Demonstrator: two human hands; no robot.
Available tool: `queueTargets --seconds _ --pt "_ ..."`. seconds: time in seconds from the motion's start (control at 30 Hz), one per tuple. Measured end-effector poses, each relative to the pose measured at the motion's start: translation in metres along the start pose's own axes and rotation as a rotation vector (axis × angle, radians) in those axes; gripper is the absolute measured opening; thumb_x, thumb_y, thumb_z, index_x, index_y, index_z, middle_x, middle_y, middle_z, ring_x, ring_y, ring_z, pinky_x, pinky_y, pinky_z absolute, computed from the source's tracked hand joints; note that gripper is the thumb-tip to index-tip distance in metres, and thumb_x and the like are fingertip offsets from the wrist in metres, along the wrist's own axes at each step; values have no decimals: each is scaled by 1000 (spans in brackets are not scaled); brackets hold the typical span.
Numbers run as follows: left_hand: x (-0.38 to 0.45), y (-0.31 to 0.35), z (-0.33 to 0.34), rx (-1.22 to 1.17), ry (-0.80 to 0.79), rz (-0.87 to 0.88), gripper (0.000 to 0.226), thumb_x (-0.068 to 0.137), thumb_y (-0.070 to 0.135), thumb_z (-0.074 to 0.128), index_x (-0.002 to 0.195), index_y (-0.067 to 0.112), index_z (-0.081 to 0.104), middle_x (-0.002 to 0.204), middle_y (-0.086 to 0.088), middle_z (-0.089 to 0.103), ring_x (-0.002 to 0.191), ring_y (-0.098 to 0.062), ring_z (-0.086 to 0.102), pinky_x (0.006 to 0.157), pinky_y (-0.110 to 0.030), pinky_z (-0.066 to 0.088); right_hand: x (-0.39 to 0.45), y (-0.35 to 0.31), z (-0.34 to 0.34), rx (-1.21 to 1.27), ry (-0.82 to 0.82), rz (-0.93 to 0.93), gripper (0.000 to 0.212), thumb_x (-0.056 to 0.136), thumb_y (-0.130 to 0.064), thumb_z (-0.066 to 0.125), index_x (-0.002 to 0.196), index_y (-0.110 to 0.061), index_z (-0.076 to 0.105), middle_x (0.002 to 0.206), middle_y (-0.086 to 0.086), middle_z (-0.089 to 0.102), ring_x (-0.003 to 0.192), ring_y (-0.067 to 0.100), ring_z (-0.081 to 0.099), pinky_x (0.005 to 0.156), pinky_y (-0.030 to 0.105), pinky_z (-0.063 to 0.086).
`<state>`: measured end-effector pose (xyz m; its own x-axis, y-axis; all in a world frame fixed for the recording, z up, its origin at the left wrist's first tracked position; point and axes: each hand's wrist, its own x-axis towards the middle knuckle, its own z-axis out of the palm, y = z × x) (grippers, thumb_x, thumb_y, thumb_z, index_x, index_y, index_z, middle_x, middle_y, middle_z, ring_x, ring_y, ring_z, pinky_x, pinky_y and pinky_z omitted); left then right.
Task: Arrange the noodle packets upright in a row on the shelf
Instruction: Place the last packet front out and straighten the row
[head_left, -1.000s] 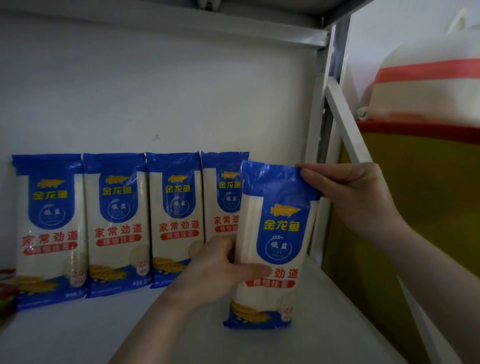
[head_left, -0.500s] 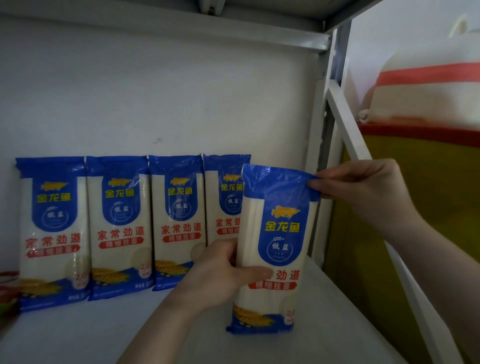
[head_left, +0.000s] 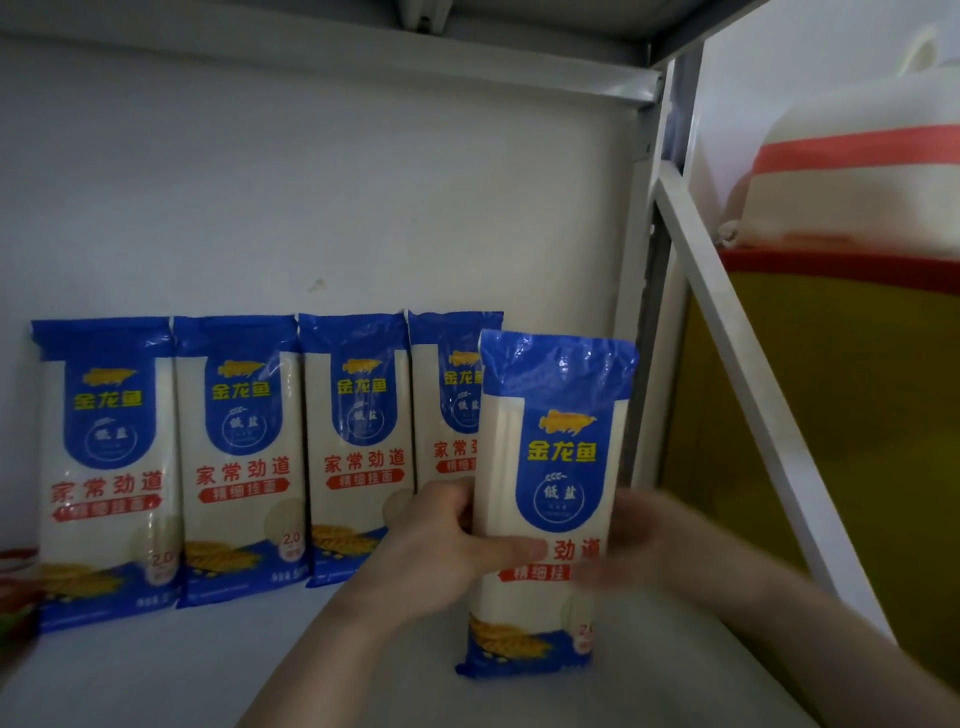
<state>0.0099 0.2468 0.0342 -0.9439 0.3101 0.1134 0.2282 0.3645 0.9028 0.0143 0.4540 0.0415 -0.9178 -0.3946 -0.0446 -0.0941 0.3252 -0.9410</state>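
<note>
Blue-topped noodle packets (head_left: 239, 457), four, stand far left; left hand (head_left: 441, 545) grips the fifth packet (head_left: 550, 499), blurred right hand's (head_left: 639, 540) grip unclear.

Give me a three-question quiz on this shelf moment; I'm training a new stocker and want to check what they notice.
1. True or false: the held packet already stands level with the row at the wall.
2. How many packets stand against the back wall? A) three B) four C) six
3. Which hand plainly grips the held packet with its thumb across the front?

Key
1. False: it stands upright nearer the shelf's front, overlapping the fourth packet.
2. B.
3. The left hand; the right hand is at the packet's right edge but too blurred to judge.
</note>
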Motion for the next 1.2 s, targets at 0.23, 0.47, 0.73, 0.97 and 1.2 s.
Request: queueTargets --seconds 0.23,0.47,0.73,0.97,1.2 --pt "-4 -2 -11 176 -181 -141 41 71 8 79 105 27 67 89 25 58 82 7 61 86 -17 53 6 43 20 87 125 79 35 74 -2 75 104 -19 68 99 -10 75 93 5 71 79 28 59" --pt "-8 -7 -8 260 -98 -150 42 71 17 81 109 26 66 90 26 53 81 11 56 75 -8 49 7 61 14 151 38 72 47 74 7 74 115 -14 64 111 1 73 108 16 67 92 41 54" --pt "16 -11 12 28 172 -56 33 70 1 79 94 21 66 78 10 70 66 11 65 60 -7 51 24 64 -7 238 308 -11 32 71 11 71 101 -3 71 92 11 76 84 22 74 66 28 59" --pt "74 -8 42 52 347 57 25 83 3 66 107 9 67 107 -5 72 95 -13 68 82 -27 57 59 73 -40 281 485 -14 31 71 7 74 93 -11 66 92 7 75 84 20 72 65 27 60" --pt "111 -20 55 222 463 16 17 89 6 59 103 9 67 108 -6 70 97 -16 66 68 -17 49 83 79 -54 317 473 29 34 73 13 70 101 -5 63 91 9 71 80 21 68 62 25 60"
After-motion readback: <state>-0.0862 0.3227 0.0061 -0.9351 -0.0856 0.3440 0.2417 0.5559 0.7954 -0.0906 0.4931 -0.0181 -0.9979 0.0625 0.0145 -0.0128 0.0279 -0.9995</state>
